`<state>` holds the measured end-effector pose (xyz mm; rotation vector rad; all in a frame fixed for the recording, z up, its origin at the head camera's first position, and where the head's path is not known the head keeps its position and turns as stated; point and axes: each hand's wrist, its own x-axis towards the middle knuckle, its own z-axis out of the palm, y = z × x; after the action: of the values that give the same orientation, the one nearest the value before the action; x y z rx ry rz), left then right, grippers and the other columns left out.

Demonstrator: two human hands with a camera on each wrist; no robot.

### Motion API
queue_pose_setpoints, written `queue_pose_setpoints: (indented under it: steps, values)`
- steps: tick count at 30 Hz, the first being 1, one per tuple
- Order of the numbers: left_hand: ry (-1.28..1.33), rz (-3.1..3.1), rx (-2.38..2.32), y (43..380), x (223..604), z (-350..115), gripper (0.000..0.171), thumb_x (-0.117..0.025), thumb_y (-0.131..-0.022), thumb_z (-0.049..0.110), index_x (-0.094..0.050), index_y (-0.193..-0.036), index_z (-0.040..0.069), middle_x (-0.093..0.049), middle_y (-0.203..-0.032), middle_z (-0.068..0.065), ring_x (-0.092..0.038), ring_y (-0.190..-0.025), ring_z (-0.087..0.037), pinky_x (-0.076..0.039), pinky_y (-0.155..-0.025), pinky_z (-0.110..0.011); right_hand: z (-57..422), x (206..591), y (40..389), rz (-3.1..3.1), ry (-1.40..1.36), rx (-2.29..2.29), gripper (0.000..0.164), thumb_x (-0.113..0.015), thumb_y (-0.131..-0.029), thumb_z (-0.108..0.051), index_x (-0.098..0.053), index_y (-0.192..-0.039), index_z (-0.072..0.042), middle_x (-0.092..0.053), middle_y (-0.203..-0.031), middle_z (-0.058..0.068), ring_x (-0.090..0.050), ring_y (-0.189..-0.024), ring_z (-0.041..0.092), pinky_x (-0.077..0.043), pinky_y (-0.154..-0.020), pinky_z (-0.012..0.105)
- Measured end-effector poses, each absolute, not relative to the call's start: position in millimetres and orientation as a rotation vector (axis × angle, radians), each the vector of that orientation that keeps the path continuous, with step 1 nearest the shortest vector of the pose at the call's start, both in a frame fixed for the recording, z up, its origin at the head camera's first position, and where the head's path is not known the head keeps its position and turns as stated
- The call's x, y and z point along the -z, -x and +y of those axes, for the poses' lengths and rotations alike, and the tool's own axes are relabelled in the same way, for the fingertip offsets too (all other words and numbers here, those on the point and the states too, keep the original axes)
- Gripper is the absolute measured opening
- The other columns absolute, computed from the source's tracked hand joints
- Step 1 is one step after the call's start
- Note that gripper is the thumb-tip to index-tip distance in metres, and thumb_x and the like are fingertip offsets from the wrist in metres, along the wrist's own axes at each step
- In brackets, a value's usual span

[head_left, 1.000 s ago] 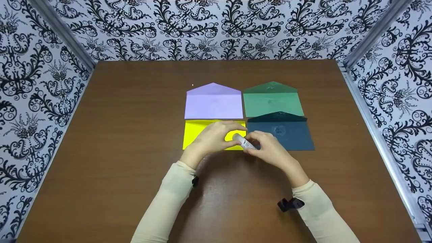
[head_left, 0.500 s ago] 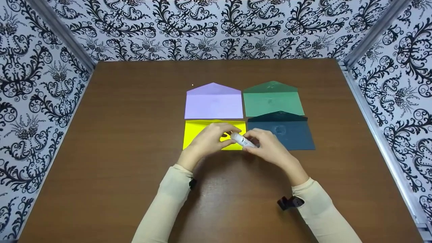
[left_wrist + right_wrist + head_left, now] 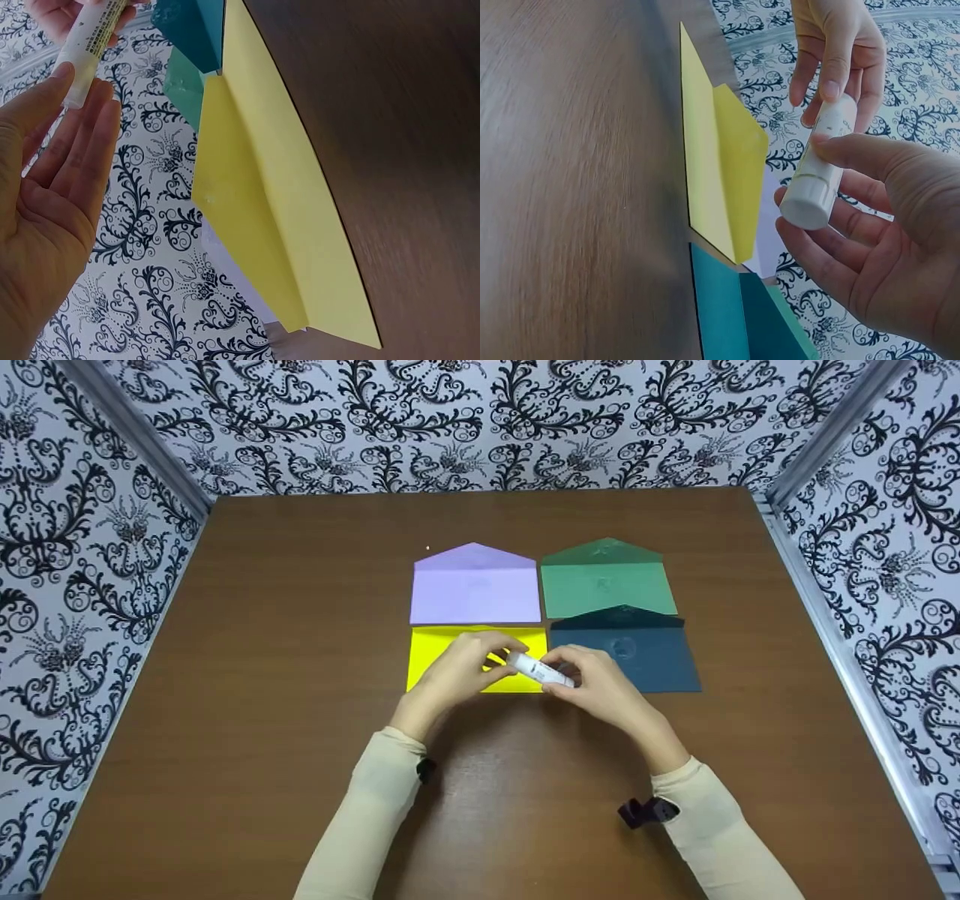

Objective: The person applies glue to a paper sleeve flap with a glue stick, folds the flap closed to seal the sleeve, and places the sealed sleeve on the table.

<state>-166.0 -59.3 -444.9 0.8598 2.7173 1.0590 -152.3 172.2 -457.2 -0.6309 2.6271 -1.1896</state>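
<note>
A white glue stick (image 3: 538, 669) is held between both hands above the yellow envelope (image 3: 429, 656) and the dark blue envelope (image 3: 656, 664). My left hand (image 3: 452, 673) pinches one end of it with thumb and fingertips; in the left wrist view the glue stick (image 3: 91, 41) shows small printed text. The right hand (image 3: 600, 690) grips the other end, its thumb lying along the tube in the right wrist view, where the glue stick's (image 3: 808, 196) rounded end faces the camera. Both envelopes' flaps stand unfolded at the far side.
Behind them lie a purple envelope (image 3: 475, 594) and a green envelope (image 3: 609, 591), flaps unfolded, on the brown table (image 3: 285, 660). A tiny white speck (image 3: 427, 547) lies left of the purple one. Patterned panels (image 3: 450, 427) enclose the back and sides.
The left hand has shifted slightly left, and the glue stick's left end has moved left with it. More of the tube now shows between the hands. The envelopes have stayed in place.
</note>
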Motion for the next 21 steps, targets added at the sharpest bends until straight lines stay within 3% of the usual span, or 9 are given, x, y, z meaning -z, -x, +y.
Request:
queue_pose_setpoints:
  steps: [10,21]
  values:
    - [-0.843,2.689,-1.131,166.3,444.8,-64.6,0.034,-0.072,-0.083,0.012,-0.065,-0.116,0.013,-0.066,-0.113,0.000,-0.064,-0.097,-0.018,-0.055,-0.086,-0.032,174.2,461.2,150.9,2.558,0.602,1.285,0.027,-0.072,-0.083,-0.016,-0.065,-0.109,-0.013,-0.065,-0.106,0.002,-0.063,-0.095,0.021,-0.056,-0.082,0.036]
    - [-0.819,2.695,-1.115,166.6,444.0,-67.3,0.033,-0.072,-0.082,0.017,-0.067,-0.114,0.014,-0.067,-0.112,0.001,-0.065,-0.095,-0.015,-0.054,-0.085,-0.026,174.1,463.5,150.9,2.562,0.597,1.268,0.027,-0.071,-0.085,-0.017,-0.066,-0.111,-0.013,-0.068,-0.104,0.001,-0.062,-0.091,0.016,-0.056,-0.082,0.034]
